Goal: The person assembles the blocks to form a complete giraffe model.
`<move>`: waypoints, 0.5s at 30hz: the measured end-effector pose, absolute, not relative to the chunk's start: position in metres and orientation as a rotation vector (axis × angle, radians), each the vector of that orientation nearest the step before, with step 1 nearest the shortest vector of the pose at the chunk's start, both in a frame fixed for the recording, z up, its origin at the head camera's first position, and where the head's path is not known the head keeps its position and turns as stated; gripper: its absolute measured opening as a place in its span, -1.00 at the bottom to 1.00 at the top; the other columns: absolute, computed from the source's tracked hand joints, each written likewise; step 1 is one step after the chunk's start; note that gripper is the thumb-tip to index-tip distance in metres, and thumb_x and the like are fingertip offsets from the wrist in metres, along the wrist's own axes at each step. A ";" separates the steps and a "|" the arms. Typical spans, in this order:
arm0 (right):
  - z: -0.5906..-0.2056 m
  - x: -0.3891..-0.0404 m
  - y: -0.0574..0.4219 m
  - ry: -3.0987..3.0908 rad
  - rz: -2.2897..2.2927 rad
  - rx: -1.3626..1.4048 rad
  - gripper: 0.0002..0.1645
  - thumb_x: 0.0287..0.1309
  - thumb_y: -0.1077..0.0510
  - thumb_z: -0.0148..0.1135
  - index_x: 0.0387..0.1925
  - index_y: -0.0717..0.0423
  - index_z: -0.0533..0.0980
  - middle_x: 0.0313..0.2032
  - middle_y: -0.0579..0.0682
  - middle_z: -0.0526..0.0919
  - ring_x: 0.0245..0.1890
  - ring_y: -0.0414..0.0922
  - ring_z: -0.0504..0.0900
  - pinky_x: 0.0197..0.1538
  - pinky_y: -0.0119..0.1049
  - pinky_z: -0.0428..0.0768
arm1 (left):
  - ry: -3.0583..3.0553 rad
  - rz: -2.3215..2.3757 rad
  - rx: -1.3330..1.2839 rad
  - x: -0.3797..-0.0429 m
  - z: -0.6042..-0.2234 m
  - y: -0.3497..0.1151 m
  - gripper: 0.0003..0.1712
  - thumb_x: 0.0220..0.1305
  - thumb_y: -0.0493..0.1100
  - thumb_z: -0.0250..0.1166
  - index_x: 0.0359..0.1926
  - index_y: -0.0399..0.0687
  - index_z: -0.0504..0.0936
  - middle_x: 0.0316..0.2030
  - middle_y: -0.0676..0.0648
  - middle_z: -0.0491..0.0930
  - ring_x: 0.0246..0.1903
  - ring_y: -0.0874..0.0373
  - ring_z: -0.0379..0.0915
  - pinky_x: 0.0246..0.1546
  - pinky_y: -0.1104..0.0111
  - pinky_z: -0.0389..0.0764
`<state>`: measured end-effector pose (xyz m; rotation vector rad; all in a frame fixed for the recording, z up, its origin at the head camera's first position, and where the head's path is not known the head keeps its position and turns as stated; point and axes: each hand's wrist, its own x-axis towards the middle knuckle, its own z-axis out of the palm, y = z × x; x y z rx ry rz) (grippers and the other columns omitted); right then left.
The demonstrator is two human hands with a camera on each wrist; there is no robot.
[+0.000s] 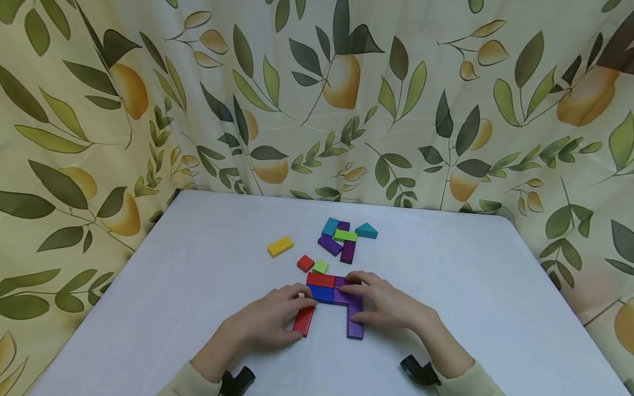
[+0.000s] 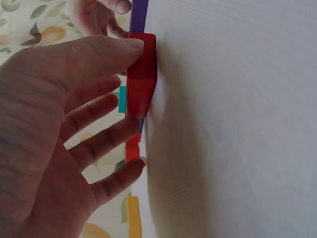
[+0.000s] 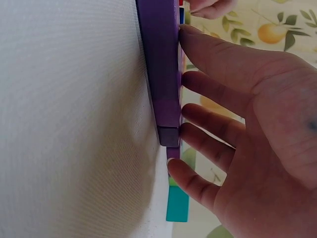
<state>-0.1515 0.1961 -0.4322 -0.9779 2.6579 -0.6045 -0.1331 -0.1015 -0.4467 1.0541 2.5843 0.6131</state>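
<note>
In the head view my left hand (image 1: 267, 320) pinches a long red block (image 1: 304, 323) by its ends, the thumb at the near end and fingertips at the far one. Just beyond stand a second red block (image 1: 321, 280) and a blue block (image 1: 323, 295), joined side to side with two purple blocks (image 1: 342, 297) on their right. Another purple block (image 1: 355, 325) extends toward me from that group's right end. The right hand (image 1: 391, 302) touches these purple blocks with its thumb and loosely bent fingertips; the right wrist view shows them along the blocks' upper face (image 3: 166, 59).
Beyond the group lie a small red block (image 1: 305, 263), a light green block (image 1: 320, 267) and a yellow block (image 1: 280, 247). Farther back are several teal, purple and lime blocks (image 1: 345, 236), with a teal triangle (image 1: 366, 231). A patterned curtain (image 1: 307, 159) hangs behind the white table (image 1: 460, 275).
</note>
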 end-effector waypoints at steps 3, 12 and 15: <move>-0.432 -0.152 0.196 2.658 -0.606 -0.978 -0.32 0.16 -0.05 0.47 0.30 0.00 0.54 0.32 0.12 0.40 0.35 0.15 0.32 0.25 0.16 0.44 | 2.578 0.619 1.066 -0.135 -0.448 -0.100 -0.38 0.25 0.06 0.43 0.33 0.20 0.54 0.23 0.20 0.38 0.18 0.21 0.34 0.14 0.27 0.52; -0.431 -0.152 0.196 2.652 -0.607 -0.989 -0.32 0.16 -0.06 0.46 0.30 0.00 0.54 0.31 0.11 0.40 0.35 0.15 0.32 0.25 0.16 0.44 | 2.604 0.590 1.103 -0.135 -0.447 -0.096 -0.40 0.25 0.10 0.43 0.31 0.25 0.57 0.23 0.17 0.41 0.20 0.17 0.34 0.13 0.23 0.54; -0.432 -0.151 0.196 2.655 -0.612 -0.990 -0.32 0.17 -0.06 0.46 0.30 0.00 0.54 0.31 0.10 0.40 0.35 0.15 0.32 0.26 0.16 0.43 | 2.618 0.560 1.167 -0.135 -0.447 -0.097 -0.43 0.28 0.09 0.41 0.31 0.30 0.59 0.26 0.14 0.40 0.21 0.14 0.34 0.15 0.21 0.52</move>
